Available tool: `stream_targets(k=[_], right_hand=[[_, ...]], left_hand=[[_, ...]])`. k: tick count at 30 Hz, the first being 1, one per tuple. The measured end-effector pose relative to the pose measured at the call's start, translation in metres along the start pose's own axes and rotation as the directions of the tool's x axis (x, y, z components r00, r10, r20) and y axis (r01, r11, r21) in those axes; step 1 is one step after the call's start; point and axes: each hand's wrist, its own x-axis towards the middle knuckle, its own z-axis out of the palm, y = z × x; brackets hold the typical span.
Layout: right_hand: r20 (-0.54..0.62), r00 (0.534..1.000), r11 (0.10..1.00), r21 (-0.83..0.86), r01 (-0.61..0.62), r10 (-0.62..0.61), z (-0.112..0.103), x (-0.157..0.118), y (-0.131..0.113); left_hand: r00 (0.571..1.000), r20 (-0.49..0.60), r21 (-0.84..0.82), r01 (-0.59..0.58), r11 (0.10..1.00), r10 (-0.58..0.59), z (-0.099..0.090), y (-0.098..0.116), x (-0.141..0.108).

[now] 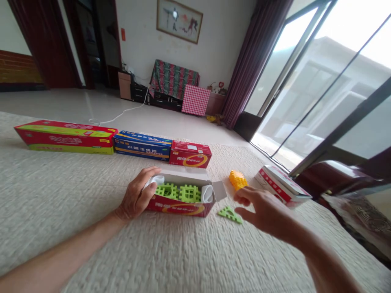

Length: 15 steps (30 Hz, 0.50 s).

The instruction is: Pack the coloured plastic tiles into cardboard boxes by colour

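Observation:
An open red cardboard box (180, 208) lies in front of me, its flaps folded out. Inside it are green building blocks (190, 193) with notched edges, and a white rolled piece (207, 194) at its right end. My left hand (139, 193) grips the box's left end, thumb over the rim, beside another white piece (159, 179). To the right, my right hand (259, 209) is in the air with thumb and fingers apart, nothing visible between them. Nearest to it are a green triangular block (230, 214) on the mat and a stack of yellow blocks (237, 180), partly behind the fingers.
Behind the open box stand a long red and green box (70, 138), a blue box (142, 145) and a closed red box (191, 154) in a row. A white and red box (282, 185) sits at right, near dark furniture (336, 179). A white cable (122, 112) crosses the floor.

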Motion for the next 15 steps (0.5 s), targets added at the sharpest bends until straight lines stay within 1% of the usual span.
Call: stream_targets(k=[2, 3, 5, 7, 9, 11, 13, 15], right_hand=[[0.04, 0.999, 0.999, 0.03, -0.03, 0.028, 0.022, -0.011, 0.008], [0.036, 0.998, 0.998, 0.036, -0.045, 0.044, 0.033, -0.014, 0.009], [0.028, 0.999, 0.998, 0.061, -0.036, 0.034, 0.051, -0.017, 0.01], [0.01, 1.0, 0.997, 0.071, -0.019, 0.019, 0.062, -0.016, 0.006], [-0.019, 1.0, 0.997, 0.067, -0.023, 0.024, 0.069, -0.015, 0.003], [-0.067, 0.996, 0.996, 0.072, -0.046, 0.051, 0.076, -0.017, 0.0], [-0.159, 0.983, 0.991, 0.116, -0.071, 0.09, 0.086, -0.021, 0.001], [-0.285, 0.946, 0.973, 0.211, -0.094, 0.153, 0.098, -0.026, 0.004]], left_hand=[[1.0, -0.016, 0.016, 0.004, 1.0, -0.004, 0.001, 0.0, 0.0], [1.0, -0.022, 0.025, 0.009, 1.0, -0.009, 0.002, 0.001, 0.0], [0.999, -0.032, 0.04, 0.022, 0.999, -0.021, 0.002, 0.002, 0.001], [0.998, -0.051, 0.045, 0.043, 0.998, -0.041, 0.002, 0.004, 0.001], [0.996, -0.059, 0.041, 0.076, 0.996, -0.073, 0.002, 0.007, 0.002], [0.993, -0.063, 0.019, 0.105, 0.994, -0.104, 0.001, 0.011, 0.002], [0.988, -0.076, -0.023, 0.133, 0.991, -0.135, 0.001, 0.014, 0.002], [0.981, -0.1, -0.08, 0.16, 0.984, -0.167, 0.001, 0.017, 0.002]])
